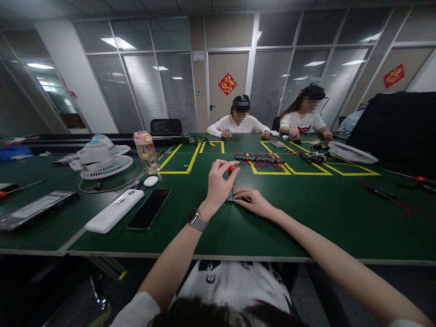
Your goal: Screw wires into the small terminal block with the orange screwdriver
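Note:
My left hand [218,184] pinches the orange handle of a screwdriver [232,169]. Its shaft points straight down, and the tip meets a small green circuit board [230,200] on the table. My right hand [256,203] lies low on the table, its fingertips closed on the right side of that board. A small dark part [245,199] shows by the right fingers, partly covered by them. Just beyond both hands is a row of small boards with red and blue wires [260,160].
Left of my hands lie a black phone [149,210], a white power bank [115,211] and a small white case [151,181]. Behind them stand a water bottle [147,154] and white fans [104,159]. Two people [240,120] sit across the green table [190,227]. A black screen [402,131] stands right.

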Action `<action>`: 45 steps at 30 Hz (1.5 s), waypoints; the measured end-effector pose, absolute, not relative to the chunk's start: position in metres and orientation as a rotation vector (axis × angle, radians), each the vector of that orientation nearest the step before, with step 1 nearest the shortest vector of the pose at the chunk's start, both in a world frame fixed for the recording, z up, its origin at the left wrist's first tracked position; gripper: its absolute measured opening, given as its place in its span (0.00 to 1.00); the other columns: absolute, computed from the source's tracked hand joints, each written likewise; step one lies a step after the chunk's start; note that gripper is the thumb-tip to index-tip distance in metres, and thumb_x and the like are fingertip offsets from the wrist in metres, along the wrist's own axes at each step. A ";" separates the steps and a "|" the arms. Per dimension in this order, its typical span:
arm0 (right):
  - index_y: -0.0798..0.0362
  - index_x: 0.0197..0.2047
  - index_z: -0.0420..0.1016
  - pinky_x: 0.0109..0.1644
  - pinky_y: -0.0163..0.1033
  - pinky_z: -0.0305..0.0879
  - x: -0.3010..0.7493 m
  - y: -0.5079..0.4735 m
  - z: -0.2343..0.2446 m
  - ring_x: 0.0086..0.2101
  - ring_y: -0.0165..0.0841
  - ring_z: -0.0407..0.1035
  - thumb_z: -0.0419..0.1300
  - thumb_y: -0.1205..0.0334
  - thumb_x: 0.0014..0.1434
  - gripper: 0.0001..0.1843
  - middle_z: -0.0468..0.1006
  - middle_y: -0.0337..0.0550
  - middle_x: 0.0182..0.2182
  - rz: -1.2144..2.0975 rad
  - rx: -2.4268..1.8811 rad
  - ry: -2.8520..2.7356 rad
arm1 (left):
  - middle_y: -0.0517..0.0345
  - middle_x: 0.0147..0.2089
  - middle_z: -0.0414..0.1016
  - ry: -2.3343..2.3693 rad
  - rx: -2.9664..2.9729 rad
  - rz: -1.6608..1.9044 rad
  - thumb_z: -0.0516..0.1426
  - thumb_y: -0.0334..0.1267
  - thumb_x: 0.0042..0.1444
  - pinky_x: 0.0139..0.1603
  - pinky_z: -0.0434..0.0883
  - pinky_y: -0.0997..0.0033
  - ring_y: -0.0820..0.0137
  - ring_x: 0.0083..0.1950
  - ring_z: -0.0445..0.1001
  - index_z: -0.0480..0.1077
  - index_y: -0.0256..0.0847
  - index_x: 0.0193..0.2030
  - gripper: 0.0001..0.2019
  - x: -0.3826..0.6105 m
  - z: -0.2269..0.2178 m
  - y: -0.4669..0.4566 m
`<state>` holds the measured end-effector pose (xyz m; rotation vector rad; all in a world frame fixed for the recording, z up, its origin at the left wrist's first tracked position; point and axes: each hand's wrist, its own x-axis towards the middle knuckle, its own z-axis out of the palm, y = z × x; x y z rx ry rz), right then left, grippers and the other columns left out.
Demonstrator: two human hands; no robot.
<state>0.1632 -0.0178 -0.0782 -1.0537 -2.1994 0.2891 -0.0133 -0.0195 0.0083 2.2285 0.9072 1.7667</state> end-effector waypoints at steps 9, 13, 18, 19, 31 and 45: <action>0.52 0.41 0.81 0.52 0.45 0.68 0.162 -0.019 -0.076 0.45 0.39 0.74 0.59 0.62 0.60 0.10 0.80 0.48 0.44 0.301 -1.065 -2.201 | 0.54 0.44 0.73 0.736 2.244 1.715 0.50 0.32 0.63 0.51 0.67 0.69 0.69 0.47 0.71 0.71 0.43 0.52 0.14 -0.013 0.008 -0.019; 0.51 0.41 0.81 0.52 0.45 0.68 0.162 -0.019 -0.076 0.45 0.39 0.74 0.59 0.62 0.59 0.10 0.80 0.48 0.44 0.297 -1.070 -2.203 | 0.55 0.39 0.70 0.861 2.238 1.782 0.57 0.36 0.59 0.47 0.68 0.69 0.69 0.43 0.70 0.75 0.44 0.47 0.10 -0.013 0.008 -0.019; 0.51 0.41 0.81 0.52 0.44 0.69 0.162 -0.019 -0.076 0.45 0.39 0.74 0.59 0.61 0.60 0.10 0.80 0.48 0.44 0.296 -1.072 -2.204 | 0.53 0.45 0.71 0.788 2.267 1.706 0.49 0.31 0.63 0.52 0.66 0.69 0.69 0.48 0.70 0.71 0.43 0.54 0.15 -0.013 0.008 -0.018; 0.51 0.41 0.81 0.52 0.44 0.68 0.162 -0.020 -0.076 0.45 0.39 0.74 0.58 0.61 0.60 0.10 0.80 0.48 0.44 0.296 -1.069 -2.203 | 0.53 0.45 0.72 0.775 2.272 1.702 0.49 0.30 0.63 0.52 0.66 0.69 0.69 0.48 0.70 0.70 0.42 0.54 0.15 -0.013 0.008 -0.018; 0.50 0.41 0.81 0.51 0.44 0.69 0.162 -0.020 -0.075 0.44 0.39 0.74 0.59 0.61 0.60 0.10 0.80 0.47 0.44 0.298 -1.063 -2.196 | 0.52 0.51 0.71 0.740 2.263 1.654 0.47 0.32 0.65 0.56 0.65 0.68 0.69 0.53 0.69 0.69 0.43 0.56 0.16 -0.013 0.008 -0.019; 0.51 0.41 0.81 0.51 0.43 0.69 0.164 -0.018 -0.079 0.45 0.38 0.74 0.59 0.60 0.60 0.10 0.80 0.47 0.44 0.287 -1.048 -2.204 | 0.51 0.50 0.71 0.774 2.219 1.657 0.48 0.31 0.64 0.56 0.65 0.67 0.69 0.53 0.69 0.69 0.41 0.56 0.16 -0.012 0.008 -0.019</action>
